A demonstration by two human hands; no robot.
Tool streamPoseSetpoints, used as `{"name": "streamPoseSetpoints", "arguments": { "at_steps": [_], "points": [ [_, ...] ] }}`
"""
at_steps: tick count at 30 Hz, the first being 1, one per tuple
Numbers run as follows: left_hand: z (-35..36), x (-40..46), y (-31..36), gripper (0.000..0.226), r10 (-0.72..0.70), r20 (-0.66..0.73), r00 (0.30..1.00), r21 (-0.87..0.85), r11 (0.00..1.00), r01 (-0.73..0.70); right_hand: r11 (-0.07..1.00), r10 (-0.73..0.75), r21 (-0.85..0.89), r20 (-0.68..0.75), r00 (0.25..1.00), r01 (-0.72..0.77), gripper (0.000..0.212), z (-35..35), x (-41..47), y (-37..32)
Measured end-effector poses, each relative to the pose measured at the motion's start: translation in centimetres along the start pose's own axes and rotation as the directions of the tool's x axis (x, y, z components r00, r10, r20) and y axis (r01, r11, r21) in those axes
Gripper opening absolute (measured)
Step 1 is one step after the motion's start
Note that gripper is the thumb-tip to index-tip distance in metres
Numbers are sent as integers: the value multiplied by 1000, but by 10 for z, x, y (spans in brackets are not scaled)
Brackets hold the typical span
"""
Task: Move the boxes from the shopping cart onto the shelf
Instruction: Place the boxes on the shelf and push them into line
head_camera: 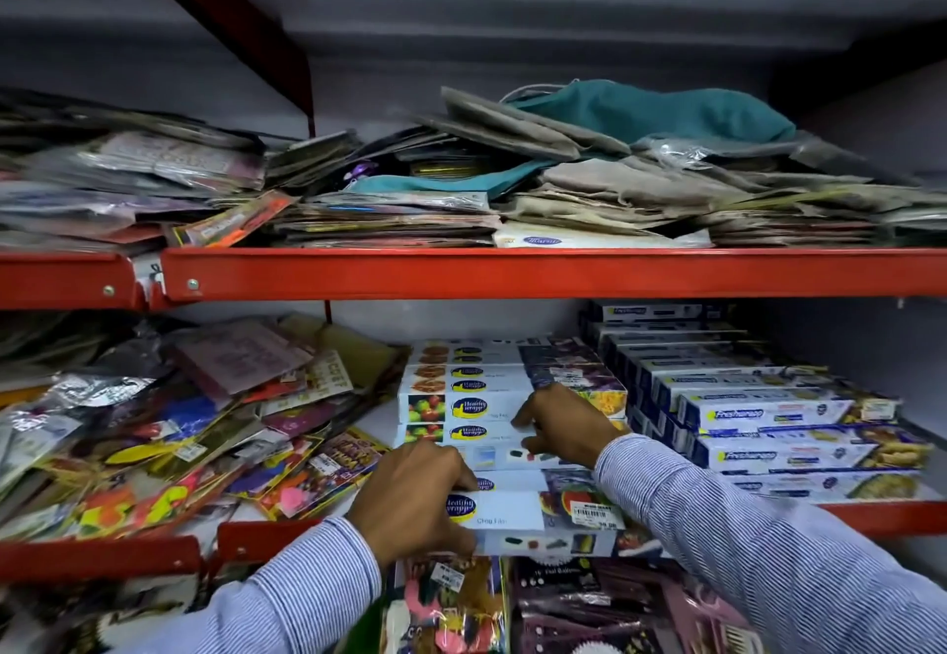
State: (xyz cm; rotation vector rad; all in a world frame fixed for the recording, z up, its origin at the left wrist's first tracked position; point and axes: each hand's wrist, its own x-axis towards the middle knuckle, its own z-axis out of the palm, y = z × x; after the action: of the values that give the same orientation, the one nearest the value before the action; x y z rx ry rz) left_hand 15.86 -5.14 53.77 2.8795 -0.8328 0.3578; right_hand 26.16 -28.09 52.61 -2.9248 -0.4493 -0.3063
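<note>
A stack of long white cling film boxes [476, 387] lies in the middle of the lower red shelf [881, 517]. The front box [517, 512] sits at the shelf's front edge, label up. My left hand [415, 494] grips this front box at its left end, fingers curled over the top. My right hand [563, 428] rests further back on the boxes behind, fingers bent and touching their tops. Both arms wear striped sleeves. The shopping cart is out of view.
Blue and white foil boxes [758, 412] are stacked to the right on the same shelf. Loose party packets [179, 438] pile up on the left. The upper shelf [512, 271] holds folded cloths and flat packets. More packets hang below the front edge.
</note>
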Motion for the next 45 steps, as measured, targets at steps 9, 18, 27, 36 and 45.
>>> {"name": "streamPoseSetpoints", "arguments": {
  "at_steps": [9, 18, 27, 36, 45],
  "points": [
    [2, 34, -2, 57, -46, -66, 997, -22, 999, 45, 988, -27, 155, 35, 999, 21, 26, -32, -7, 12],
    [30, 63, -1, 63, -98, -93, 991, -5, 995, 98, 992, -92, 91, 39, 995, 89, 29, -32, -53, 10],
    [50, 53, 2, 42, -31, -166, 986, 40, 998, 38, 995, -97, -20, -61, 993, 96, 44, 8, -76, 9],
    [50, 48, 2, 32, -12, -196, 981, -30, 1000, 7, 996, -87, 18, -42, 995, 88, 35, 5, -77, 8],
    [52, 46, -3, 32, -16, -187, 982, -39, 999, 9, 995, -75, 63, -41, 996, 77, 38, -3, -75, 10]
  ]
}}
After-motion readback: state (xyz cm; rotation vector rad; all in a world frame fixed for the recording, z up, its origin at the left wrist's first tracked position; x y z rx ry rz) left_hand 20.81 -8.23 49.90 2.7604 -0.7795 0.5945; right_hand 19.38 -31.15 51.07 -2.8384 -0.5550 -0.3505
